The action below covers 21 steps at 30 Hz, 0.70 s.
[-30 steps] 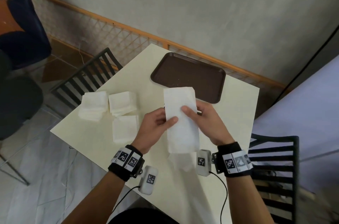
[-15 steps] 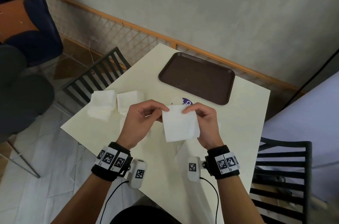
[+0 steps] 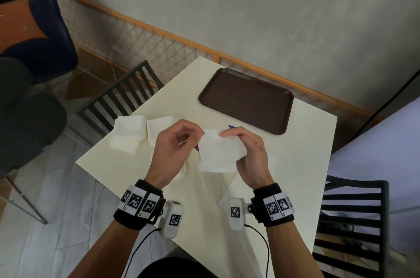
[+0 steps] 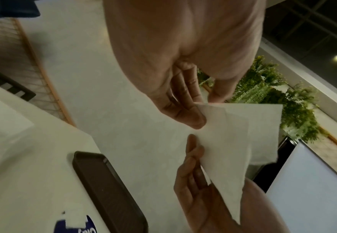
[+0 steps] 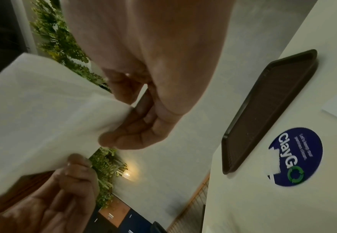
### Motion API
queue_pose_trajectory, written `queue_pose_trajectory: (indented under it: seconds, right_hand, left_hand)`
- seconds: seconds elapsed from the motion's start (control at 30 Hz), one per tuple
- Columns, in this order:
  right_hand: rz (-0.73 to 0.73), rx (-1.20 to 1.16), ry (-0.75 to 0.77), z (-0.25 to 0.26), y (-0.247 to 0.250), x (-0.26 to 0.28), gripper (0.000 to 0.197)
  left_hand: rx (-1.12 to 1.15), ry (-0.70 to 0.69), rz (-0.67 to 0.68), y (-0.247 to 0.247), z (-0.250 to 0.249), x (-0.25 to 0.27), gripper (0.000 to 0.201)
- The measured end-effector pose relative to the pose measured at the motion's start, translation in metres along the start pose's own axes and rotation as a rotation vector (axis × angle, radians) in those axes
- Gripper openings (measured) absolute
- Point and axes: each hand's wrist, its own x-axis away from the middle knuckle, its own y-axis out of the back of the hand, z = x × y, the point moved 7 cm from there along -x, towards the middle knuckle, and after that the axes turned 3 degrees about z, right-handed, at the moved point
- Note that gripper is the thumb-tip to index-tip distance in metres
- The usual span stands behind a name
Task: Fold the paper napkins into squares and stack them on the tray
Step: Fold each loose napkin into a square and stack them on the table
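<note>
Since the earlier frame, the napkin [image 3: 217, 152] has gone from long strip to near-square, held above the tabletop [image 3: 302, 164] at frame centre. Left hand [image 3: 175, 150] and right hand [image 3: 247, 155] pinch its upper corners. Light, limp and easily torn, I judge; best held by corners or fold, then carried to the tray [image 3: 246, 100], upper right.

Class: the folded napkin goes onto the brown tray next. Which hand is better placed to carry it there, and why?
Probably the right hand: it pinches the napkin and sits nearer the tray, which lies ahead on that side.
</note>
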Motion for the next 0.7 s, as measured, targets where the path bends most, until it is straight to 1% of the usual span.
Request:
queue_pose_trajectory:
  seconds: [0.03, 0.07, 0.1, 0.17, 0.23, 0.27, 0.3, 0.33, 0.4, 0.5, 0.6, 0.7]
  right_hand:
    - [0.005, -0.007, -0.044, 0.001, -0.001, 0.0, 0.033]
    - [0.008, 0.038, -0.07, 0.004, -0.002, 0.0, 0.033]
    - [0.008, 0.169, -0.057, 0.008, -0.002, 0.0, 0.035]
    - [0.044, 0.612, 0.083, 0.017, -0.014, 0.001, 0.037]
    - [0.126, 1.01, 0.243, 0.013, -0.038, 0.002, 0.042]
    - [0.147, 1.123, 0.309, 0.008, -0.049, 0.001, 0.044]
    - [0.148, 1.171, 0.354, 0.004, -0.058, 0.001, 0.042]
    - [0.136, 1.175, 0.384, 0.002, -0.062, -0.001, 0.04]
    - [0.105, 1.147, 0.392, -0.004, -0.062, -0.005, 0.038]
    - [0.061, 1.047, 0.307, -0.018, -0.054, -0.012, 0.043]
    - [-0.025, 0.896, 0.177, -0.035, -0.043, -0.019, 0.045]
    - [-0.09, 0.822, 0.111, -0.047, -0.034, -0.02, 0.041]
  left_hand:
    - [-0.042, -0.006, 0.013, 0.001, -0.001, 0.001, 0.008]
    - [-0.097, -0.011, 0.037, 0.002, -0.002, 0.002, 0.009]
    - [-0.166, -0.024, 0.072, 0.003, -0.002, 0.003, 0.01]
    - [-0.303, -0.07, 0.157, 0.001, -0.005, 0.006, 0.01]
    - [-0.378, -0.111, 0.221, 0.001, -0.007, 0.009, 0.013]
    - [-0.39, -0.121, 0.232, 0.002, -0.007, 0.011, 0.016]
    - [-0.393, -0.125, 0.232, 0.005, -0.007, 0.013, 0.018]
    - [-0.389, -0.119, 0.223, 0.009, -0.007, 0.015, 0.02]
    - [-0.359, -0.086, 0.188, 0.02, -0.005, 0.02, 0.021]
    - [-0.31, -0.024, 0.118, 0.045, -0.003, 0.026, 0.021]
    - [-0.3, 0.054, 0.04, 0.071, 0.002, 0.025, 0.02]
    - [-0.276, 0.161, -0.035, 0.097, 0.029, 0.013, 0.022]
